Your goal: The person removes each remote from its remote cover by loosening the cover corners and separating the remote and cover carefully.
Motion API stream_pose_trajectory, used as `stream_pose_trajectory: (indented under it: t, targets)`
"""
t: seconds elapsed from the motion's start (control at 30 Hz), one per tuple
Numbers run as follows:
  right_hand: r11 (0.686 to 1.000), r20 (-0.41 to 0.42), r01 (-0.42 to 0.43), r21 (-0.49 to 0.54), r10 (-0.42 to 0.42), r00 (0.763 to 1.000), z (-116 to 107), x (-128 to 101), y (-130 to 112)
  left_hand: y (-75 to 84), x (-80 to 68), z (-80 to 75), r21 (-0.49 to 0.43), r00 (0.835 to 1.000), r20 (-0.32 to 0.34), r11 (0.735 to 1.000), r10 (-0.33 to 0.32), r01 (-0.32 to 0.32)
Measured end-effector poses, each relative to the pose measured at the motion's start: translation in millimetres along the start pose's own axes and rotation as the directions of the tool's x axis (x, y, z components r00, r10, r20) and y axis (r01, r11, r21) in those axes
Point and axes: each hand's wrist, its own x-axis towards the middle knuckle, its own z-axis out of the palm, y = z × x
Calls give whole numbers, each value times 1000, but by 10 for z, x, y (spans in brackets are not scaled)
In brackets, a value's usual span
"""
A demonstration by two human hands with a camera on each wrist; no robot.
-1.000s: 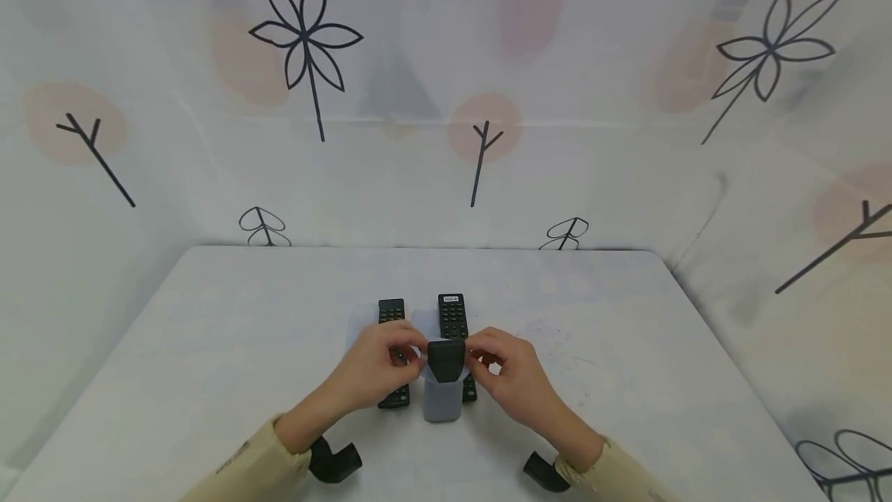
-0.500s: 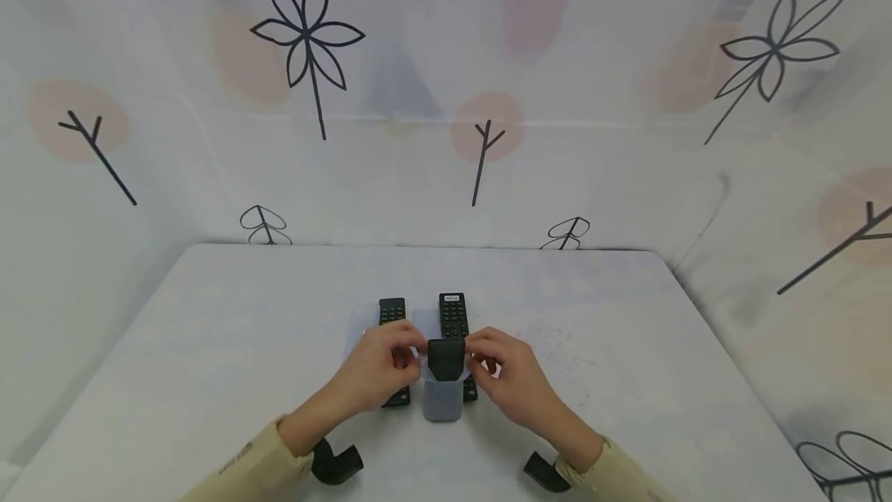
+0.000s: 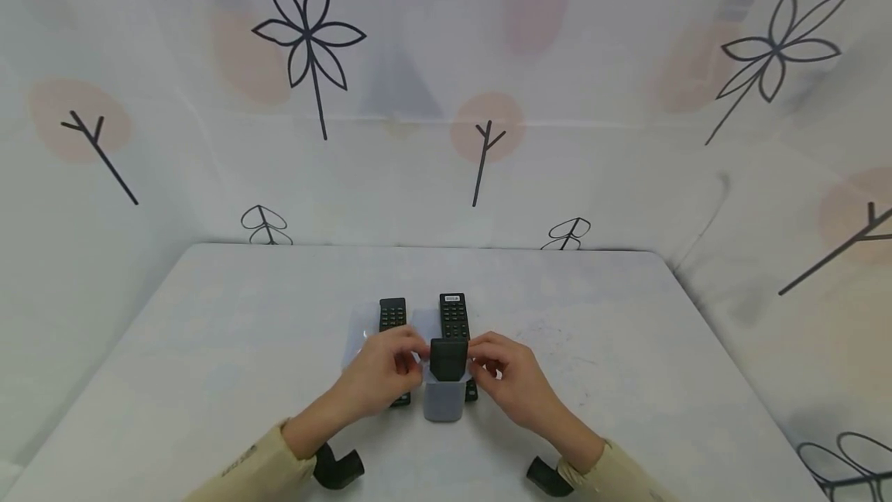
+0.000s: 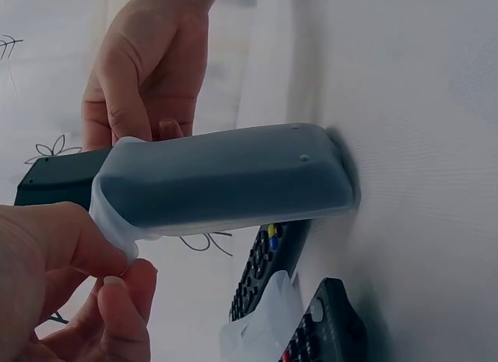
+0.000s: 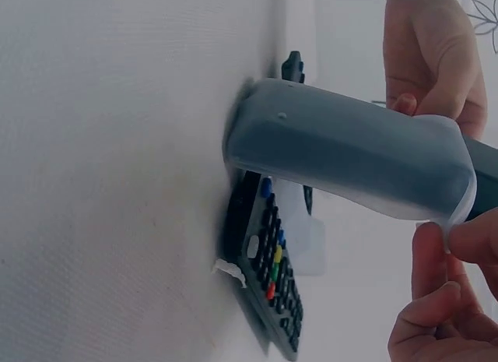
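Surface: a pale, matte white table (image 3: 209, 347) lay under both hands, its far edge meeting a white curtain printed with black flower and twig outlines and faint pink blots (image 3: 307, 45).

Room: the same curtain closed in the left and right sides, so the table sat in a cloth-walled booth.

Edges and open room: broad bare tabletop stretched outward from the left hand (image 3: 383, 374) and outward from the right hand (image 3: 509, 378); the table's rounded far-right corner lay well beyond the right hand.

Container: a translucent grey silicone sleeve (image 3: 443, 401) stood on end between the two hands, its closed base pressed on the table.

Contents: a black rectangular remote control (image 3: 447, 358) sat partly inside the sleeve, its upper end sticking out above the sleeve's mouth.

Left hand: thumb and fingertips curled, pinching the sleeve's stretched rim on its side (image 4: 117, 230).

Right hand: fingers curled likewise, pinching the opposite rim (image 5: 459, 214).

Other remotes: a black button-faced remote in clear plastic wrap (image 3: 392, 316) lay flat just beyond the left hand; a longer black remote with coloured keys (image 3: 454, 314) lay flat just behind the sleeve, near the right hand.
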Motion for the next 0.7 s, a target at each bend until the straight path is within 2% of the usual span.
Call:
stream_pose_trajectory:
  t: [0.37,0.7]
  targets:
    - [987,53,-102,125,96,994,15,-33,33,-29,-28,47,-8,999,25,1000,-27,27]
    - [984,79,-100,150,89,993,32,-54,63,-71,-54,83,1,997,52,999,-51,51]
